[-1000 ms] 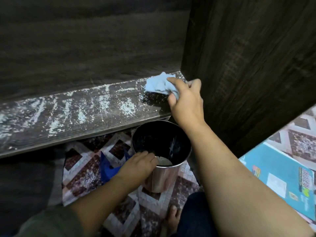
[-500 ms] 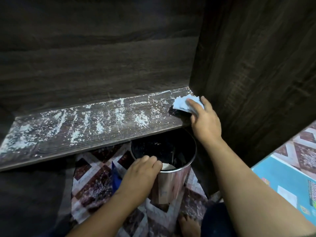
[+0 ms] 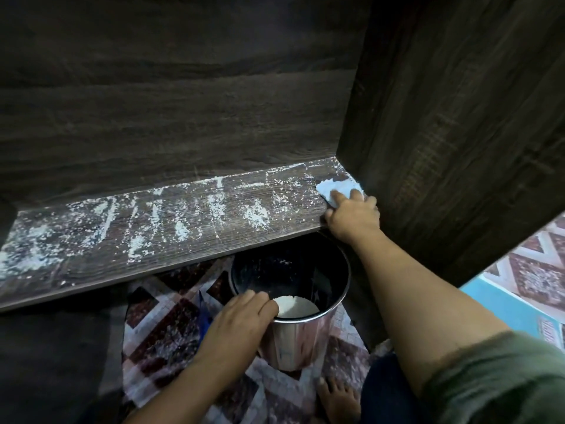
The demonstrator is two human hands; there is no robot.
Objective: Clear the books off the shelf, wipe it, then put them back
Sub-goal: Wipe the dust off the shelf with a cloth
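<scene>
**A:** Where is your cloth (image 3: pixel 334 191) now?

**B:** It lies on the shelf (image 3: pixel 195 240), far over at 3 o'clock, right beside the dark side wall (image 3: pixel 458 133). Your right hand (image 3: pixel 351 214) sits on top of it.

**A:** How will it feel to work with?

**B:** I think it is soft and light. It will bunch up if you pull one corner. Keep your palm flat on the middle and push it along.

**A:** What are your fingers (image 3: pixel 337 195) doing?

**B:** On the right, they lie mostly straight and press the cloth down. They do not wrap round it. Your left hand (image 3: pixel 241 319) is at 6 o'clock, curled over the rim of the bin (image 3: pixel 305 341), holding it just under the shelf edge.

**A:** What is left to clean?

**B:** White crumbs (image 3: pixel 183 231) cover the shelf all the way toward 9 o'clock. I think you should sweep them over the edge into the bin. One blue book (image 3: pixel 513 313) lies on the floor at 4 o'clock.
</scene>
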